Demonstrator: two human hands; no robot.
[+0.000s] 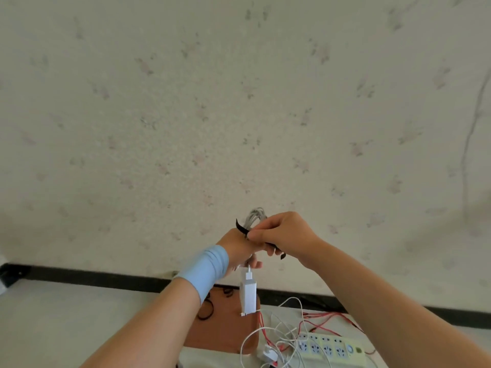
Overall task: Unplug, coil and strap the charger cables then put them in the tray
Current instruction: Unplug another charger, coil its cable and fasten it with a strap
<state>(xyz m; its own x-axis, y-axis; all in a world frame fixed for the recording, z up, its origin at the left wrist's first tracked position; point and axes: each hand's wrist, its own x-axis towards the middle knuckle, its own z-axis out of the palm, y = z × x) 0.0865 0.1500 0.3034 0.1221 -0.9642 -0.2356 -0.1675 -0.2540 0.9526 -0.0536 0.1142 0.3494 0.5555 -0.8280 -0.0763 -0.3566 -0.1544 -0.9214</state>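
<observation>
Presently the strapping step is in hand. The coiled cable (256, 215) is held up in the air before the wall, well above the tabletop (66, 317), and its white charger block (248, 294) hangs just below the left hand (237, 249).

Left hand: the fingers (255, 264) are curled round the lower part of the coil and keep the loops together. Right hand (285, 233): the fingers (261, 235) are closed in a pinch on the black strap (241, 226) at the coil. One strap end sticks out to the left of the coil; the other trails below the right hand. Whether the strap fully encircles the bundle cannot be told, as the hands hide the crossing.

Judgement: this cable is unplugged and coiled, but the strap is not yet fastened. The next move calls for drawing the strap tight round the bundle and pressing its end onto itself, while the left hand stops the loops from springing apart.

The brown tray (225, 337) lies on the tabletop below the hands. To its right, white and red loose cables (281, 333) lie tangled beside the power strip (330, 349); further cables appear to remain.
</observation>
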